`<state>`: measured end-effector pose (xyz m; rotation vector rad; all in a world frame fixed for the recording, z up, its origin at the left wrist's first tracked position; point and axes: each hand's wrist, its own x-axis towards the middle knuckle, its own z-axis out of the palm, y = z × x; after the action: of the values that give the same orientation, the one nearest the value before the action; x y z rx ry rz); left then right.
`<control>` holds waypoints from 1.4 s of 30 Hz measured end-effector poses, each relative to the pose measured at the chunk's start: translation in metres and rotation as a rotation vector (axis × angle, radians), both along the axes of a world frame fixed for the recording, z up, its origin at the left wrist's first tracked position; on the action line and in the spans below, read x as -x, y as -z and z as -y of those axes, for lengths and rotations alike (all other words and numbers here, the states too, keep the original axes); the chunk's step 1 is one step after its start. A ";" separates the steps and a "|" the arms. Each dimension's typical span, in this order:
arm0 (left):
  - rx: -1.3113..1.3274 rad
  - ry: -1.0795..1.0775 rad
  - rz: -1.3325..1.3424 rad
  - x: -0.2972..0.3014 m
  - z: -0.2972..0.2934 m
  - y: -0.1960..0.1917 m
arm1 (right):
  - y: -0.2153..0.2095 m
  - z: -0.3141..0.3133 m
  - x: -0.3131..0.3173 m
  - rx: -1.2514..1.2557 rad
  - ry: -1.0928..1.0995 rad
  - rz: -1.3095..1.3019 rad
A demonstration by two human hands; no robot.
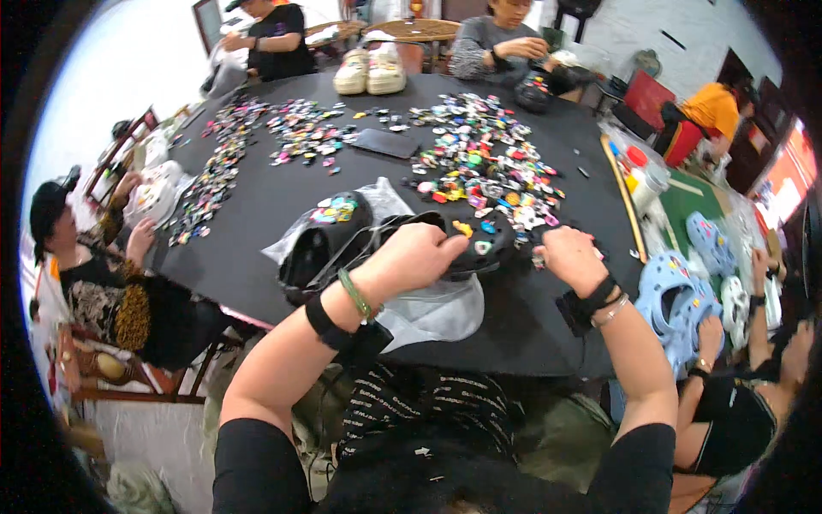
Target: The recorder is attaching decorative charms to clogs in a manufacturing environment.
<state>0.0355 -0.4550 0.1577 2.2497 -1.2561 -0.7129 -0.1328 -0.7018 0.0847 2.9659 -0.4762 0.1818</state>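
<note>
My left hand is closed on a black clog, its thumb along the shoe's upper. Yellow, blue and pale green shoe charms sit on that clog's toe. My right hand is at the near edge of the charm pile, right of the clog. Its fingers are curled together; whatever they hold is mostly hidden. Left of my left hand lies a second black clog with colourful charms on its toe. Clear plastic bags lie under and around the pair.
Loose charms spread over the black table, with a dark flat case among them. Cream clogs stand at the far edge. Blue clogs and a co-worker's hand are close on my right. Other people work around the table.
</note>
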 end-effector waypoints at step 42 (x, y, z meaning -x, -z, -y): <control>0.801 -0.596 -1.431 -0.025 -0.072 0.060 | -0.049 -0.166 -0.023 0.081 -0.889 -0.029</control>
<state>0.0606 -0.3830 0.0972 0.8632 -0.0544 -0.9891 -0.1094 -0.5360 0.1341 2.8603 0.8517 0.2262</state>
